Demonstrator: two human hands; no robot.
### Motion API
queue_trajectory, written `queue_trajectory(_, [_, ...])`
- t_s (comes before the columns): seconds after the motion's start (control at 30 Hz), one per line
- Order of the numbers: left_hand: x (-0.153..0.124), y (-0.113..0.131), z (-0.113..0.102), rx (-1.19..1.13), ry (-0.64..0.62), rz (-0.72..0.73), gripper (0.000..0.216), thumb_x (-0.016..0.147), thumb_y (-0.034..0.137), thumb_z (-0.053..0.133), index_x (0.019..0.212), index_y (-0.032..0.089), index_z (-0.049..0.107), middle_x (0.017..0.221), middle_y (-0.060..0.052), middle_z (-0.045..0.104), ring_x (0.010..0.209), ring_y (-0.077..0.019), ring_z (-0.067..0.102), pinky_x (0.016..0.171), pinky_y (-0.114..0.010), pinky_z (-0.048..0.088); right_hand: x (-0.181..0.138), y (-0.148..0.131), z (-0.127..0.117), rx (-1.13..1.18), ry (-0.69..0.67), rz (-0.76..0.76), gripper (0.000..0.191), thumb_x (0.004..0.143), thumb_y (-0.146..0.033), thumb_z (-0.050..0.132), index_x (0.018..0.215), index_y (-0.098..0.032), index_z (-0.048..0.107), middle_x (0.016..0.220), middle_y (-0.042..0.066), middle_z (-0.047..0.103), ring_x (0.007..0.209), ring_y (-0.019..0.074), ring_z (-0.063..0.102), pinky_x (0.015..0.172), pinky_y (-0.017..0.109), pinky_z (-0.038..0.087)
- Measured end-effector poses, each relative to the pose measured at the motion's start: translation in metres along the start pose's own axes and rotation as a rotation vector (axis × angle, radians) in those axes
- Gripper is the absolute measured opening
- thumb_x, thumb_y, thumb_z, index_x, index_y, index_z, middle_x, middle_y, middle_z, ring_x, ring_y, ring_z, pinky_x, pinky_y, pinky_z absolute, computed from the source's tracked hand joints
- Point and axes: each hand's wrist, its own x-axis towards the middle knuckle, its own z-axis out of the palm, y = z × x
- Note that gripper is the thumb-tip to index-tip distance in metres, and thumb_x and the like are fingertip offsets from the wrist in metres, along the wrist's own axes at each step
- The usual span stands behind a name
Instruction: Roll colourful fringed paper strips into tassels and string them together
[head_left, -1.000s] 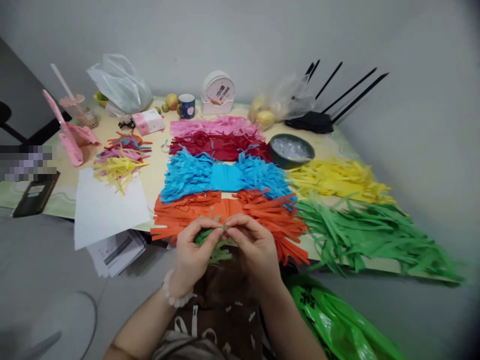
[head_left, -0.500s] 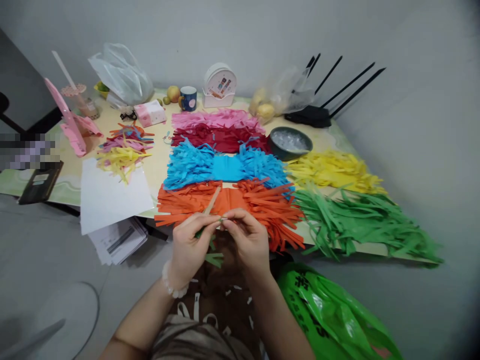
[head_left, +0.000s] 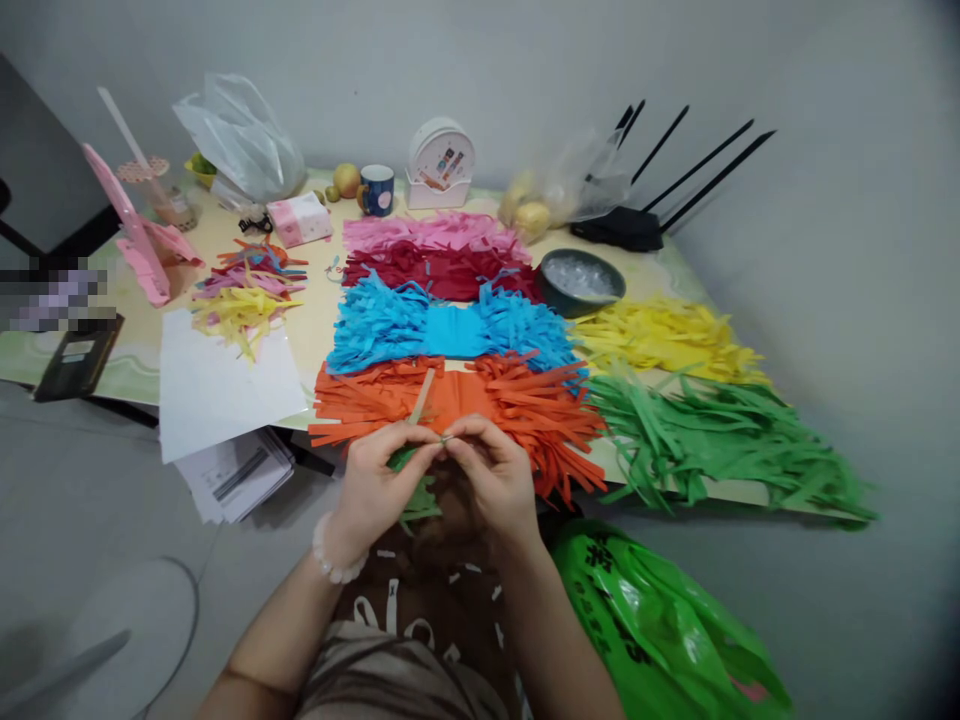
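My left hand (head_left: 379, 485), with a pale beaded bracelet at the wrist, is closed around green paper strips (head_left: 422, 500); part of the bunch hangs below the fingers. One pale green strip (head_left: 422, 395) sticks up past the knuckles. Against its fingertips, my right hand (head_left: 495, 475) pinches something too small to make out. Both hands are at the table's front edge, just before the orange fringed paper (head_left: 459, 395). Behind that lie blue fringed paper (head_left: 454, 332), dark red fringed paper (head_left: 442, 272) and pink fringed paper (head_left: 435, 233).
Green fringed paper (head_left: 735, 440) and yellow fringed paper (head_left: 667, 338) lie at the right. A dark bowl (head_left: 581, 305) stands behind them. At left are loose coloured strips (head_left: 244, 310) and a white sheet (head_left: 225, 390). A green plastic bag (head_left: 660, 620) is below the table.
The hands stay fingertip to fingertip. The upright pale strip and the hanging green strips have shifted slightly left, and the view has moved a little.
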Motion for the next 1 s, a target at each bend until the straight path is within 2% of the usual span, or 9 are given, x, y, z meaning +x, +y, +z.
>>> queue_trajectory(0.17, [-0.002,0.000,-0.002,0.024,-0.067,-0.022,0.012,0.089,0.015,0.063,0.095,0.018,0.073,0.091,-0.003,0.078,0.083,-0.0141,0.073,0.078,-0.020,0.055,0.000,-0.003,0.000,0.012,-0.008,0.010,0.016,0.083,-0.035,0.074,0.085,-0.021,0.068,0.076,0.000,0.065,0.067,0.0131,0.065,0.065,0.024,0.055])
queue_trajectory(0.37, [-0.005,0.000,-0.001,0.041,-0.005,-0.047,0.011,0.089,0.016,0.063,0.092,0.018,0.073,0.088,-0.003,0.078,0.080,-0.0139,0.073,0.077,-0.020,0.054,0.000,-0.003,0.003,0.046,-0.019,-0.022,0.011,0.084,-0.030,0.073,0.089,-0.022,0.068,0.081,-0.001,0.065,0.068,0.0118,0.066,0.066,0.023,0.056])
queue_trajectory(0.6, [-0.005,-0.002,0.002,-0.089,-0.020,-0.138,0.007,0.087,0.018,0.065,0.088,0.018,0.072,0.083,-0.002,0.076,0.077,-0.0132,0.071,0.074,-0.020,0.054,-0.003,-0.003,0.003,-0.035,-0.044,-0.041,0.007,0.087,-0.029,0.069,0.087,-0.022,0.067,0.082,0.000,0.063,0.070,0.0123,0.064,0.067,0.024,0.055])
queue_trajectory(0.77, [-0.004,-0.004,0.008,-0.192,0.072,-0.165,0.002,0.085,0.018,0.067,0.083,0.018,0.066,0.077,0.000,0.071,0.072,-0.0120,0.069,0.069,-0.019,0.053,-0.001,-0.003,0.001,-0.046,-0.034,-0.016,0.011,0.085,-0.031,0.072,0.086,-0.021,0.068,0.083,0.001,0.064,0.072,0.0134,0.062,0.067,0.024,0.053])
queue_trajectory(0.9, [-0.002,-0.004,0.012,-0.338,-0.035,-0.201,0.003,0.085,0.018,0.067,0.083,0.017,0.065,0.075,0.000,0.069,0.066,-0.0107,0.067,0.063,-0.018,0.053,0.000,-0.003,-0.001,0.000,-0.067,0.031,0.013,0.086,-0.034,0.071,0.088,-0.022,0.067,0.080,0.000,0.061,0.067,0.0129,0.061,0.063,0.024,0.051])
queue_trajectory(1.0, [-0.003,-0.004,0.016,-0.372,0.011,-0.198,0.004,0.086,0.018,0.067,0.082,0.017,0.065,0.071,0.001,0.068,0.064,-0.0104,0.067,0.063,-0.018,0.053,-0.001,-0.005,-0.001,0.018,-0.091,0.006,0.011,0.087,-0.033,0.070,0.088,-0.022,0.066,0.087,0.000,0.059,0.067,0.0119,0.060,0.063,0.024,0.052])
